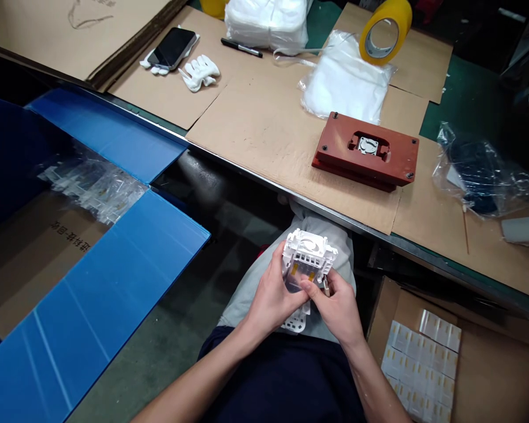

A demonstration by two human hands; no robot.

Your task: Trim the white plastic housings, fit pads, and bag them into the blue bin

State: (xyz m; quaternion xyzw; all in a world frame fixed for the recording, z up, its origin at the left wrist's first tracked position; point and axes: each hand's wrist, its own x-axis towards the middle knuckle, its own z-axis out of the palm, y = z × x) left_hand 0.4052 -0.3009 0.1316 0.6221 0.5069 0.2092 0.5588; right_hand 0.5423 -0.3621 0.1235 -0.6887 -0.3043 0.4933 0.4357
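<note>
Above my lap I hold a white plastic housing (312, 242) with slots along its edge and a round shape on its top end. A clear panel with yellow strips (300, 271) sits against its middle. My left hand (273, 294) grips the housing's left side, its thumb across the lower part. My right hand (337, 302) is closed on the right side, with the thumb pressing near the clear panel. The housing's perforated lower end shows below my hands. My fingers hide part of its middle and underside.
On the cardboard-covered table lie a red-brown fixture (365, 150), yellow tape (385, 32), a white bagged stack (346, 76), a phone (173, 48), gloves (200, 73) and a pen (241, 48). A blue box (127, 276) with bagged parts stands left; a carton (489, 364) with clear pieces sits right.
</note>
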